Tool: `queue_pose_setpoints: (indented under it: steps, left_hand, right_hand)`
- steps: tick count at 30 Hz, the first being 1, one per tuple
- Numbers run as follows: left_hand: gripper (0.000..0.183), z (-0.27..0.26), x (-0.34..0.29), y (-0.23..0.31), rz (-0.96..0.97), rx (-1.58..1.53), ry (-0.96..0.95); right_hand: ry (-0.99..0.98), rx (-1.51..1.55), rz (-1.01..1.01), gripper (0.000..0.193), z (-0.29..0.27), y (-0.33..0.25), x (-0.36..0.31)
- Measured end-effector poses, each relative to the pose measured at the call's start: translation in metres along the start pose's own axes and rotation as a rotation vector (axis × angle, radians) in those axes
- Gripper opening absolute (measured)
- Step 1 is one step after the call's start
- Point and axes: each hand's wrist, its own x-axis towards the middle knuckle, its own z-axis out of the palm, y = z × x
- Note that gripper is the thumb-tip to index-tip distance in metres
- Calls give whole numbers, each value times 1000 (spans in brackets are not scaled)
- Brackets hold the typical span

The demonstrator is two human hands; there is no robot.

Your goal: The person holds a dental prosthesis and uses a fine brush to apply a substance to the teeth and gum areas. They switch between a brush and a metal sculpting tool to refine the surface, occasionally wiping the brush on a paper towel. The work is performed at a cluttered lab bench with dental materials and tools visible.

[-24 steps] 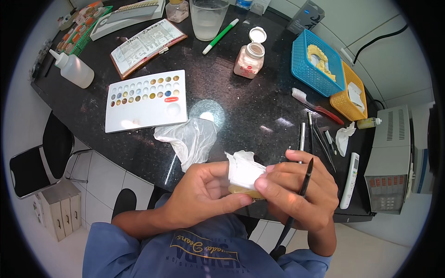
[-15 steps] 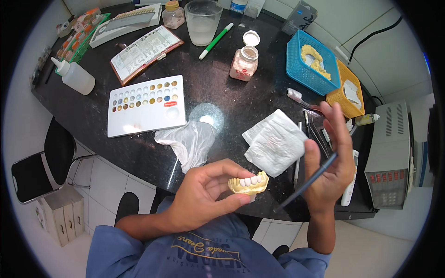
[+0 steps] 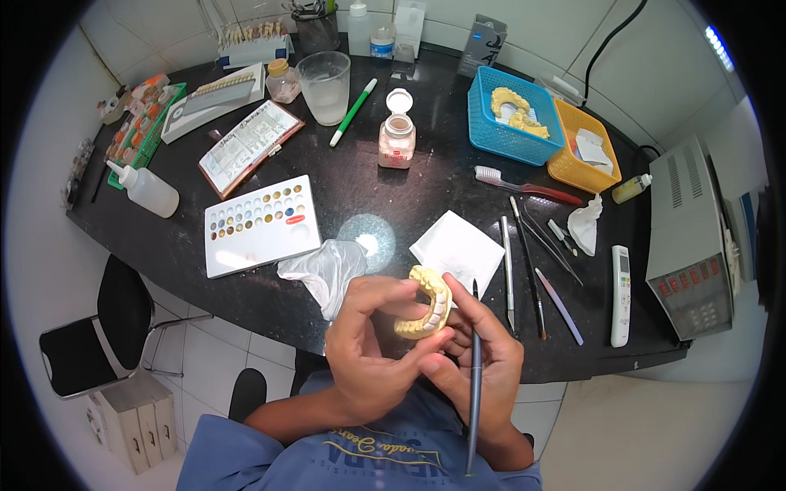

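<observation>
A cream-yellow dental cast (image 3: 421, 329) with several whitish teeth along one side is held in front of my chest. My left hand (image 3: 368, 348) grips it between thumb and fingers, with its arch turned on edge. Close against the cast's right side, my right hand (image 3: 485, 360) steadies it with the fingertips. That same hand also holds a slim dark-handled brush (image 3: 475, 385), whose pointed tip is up and away from the teeth. Just beyond lies a folded white tissue (image 3: 455, 245). A crumpled thin plastic sheet (image 3: 327, 270) rests beyond my left hand.
At left sits a white palette (image 3: 262, 254) with coloured wells. An open powder jar (image 3: 397, 143) stands mid-table. Rightward lie a toothbrush (image 3: 524, 186), tweezers (image 3: 553, 245), slim tools and a remote (image 3: 621, 295). A blue basket (image 3: 516, 146) holds more casts beside a yellow basket (image 3: 573, 172).
My right hand has come in from the right to the cast, and the brush in it has swung more upright. The cast has been turned on edge. The view has shifted.
</observation>
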Motion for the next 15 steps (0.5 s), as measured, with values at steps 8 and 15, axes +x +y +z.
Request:
queue_pose_setpoints:
  steps: [8,15]
  left_hand:
    - [72,5,-2,-5,208,244,50]
    - [79,-2,-7,-4,324,385,-33]
  right_hand:
    - [21,-74,-2,64,8,-4,3]
    - [48,-96,-3,58,-3,-7,9]
